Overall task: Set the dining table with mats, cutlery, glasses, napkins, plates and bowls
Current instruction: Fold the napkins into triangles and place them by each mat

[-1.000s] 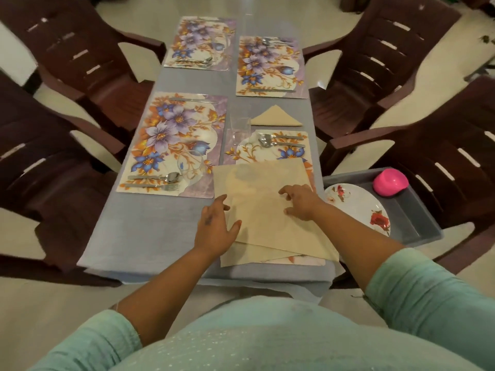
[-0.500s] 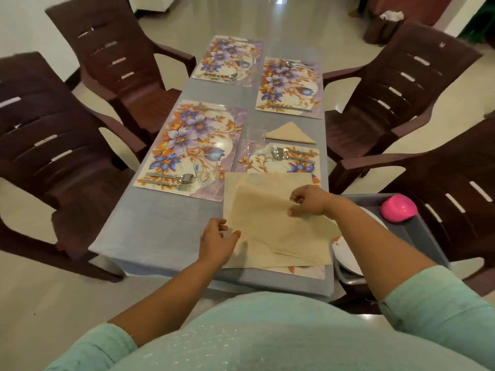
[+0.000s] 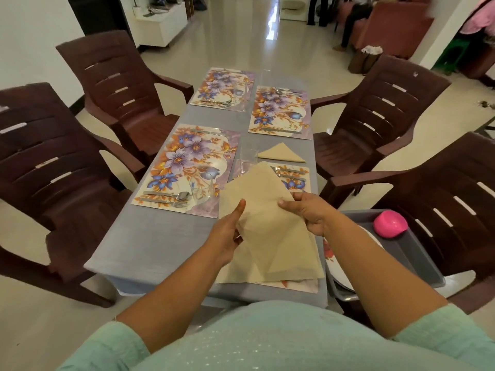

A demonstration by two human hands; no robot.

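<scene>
At the near end of the grey dining table, a person stood holding up a beige napkin, which hid much of the nearest right-hand placemat beyond the grip. Directly under the held cloth lay a flat stack of more beige napkins; how many could not be told. Just right of the hands, off the table's edge, a grey tray carried a floral plate and a pink bowl. Beyond the grip, a folded triangular napkin sat past the covered placemat, with a clear glass just left of it. To the grip's left, another placemat bore cutlery and a second glass.

The left hand pinched the napkin's left edge, thumb raised against the front of the cloth. The right hand gripped the right edge, fingers curled round it. Both hands held the napkin clear of the table, one corner pointing up and away.

Four floral placemats were laid out, the two farthest also carrying cutlery. Four brown plastic chairs flanked the table, two on each side.
</scene>
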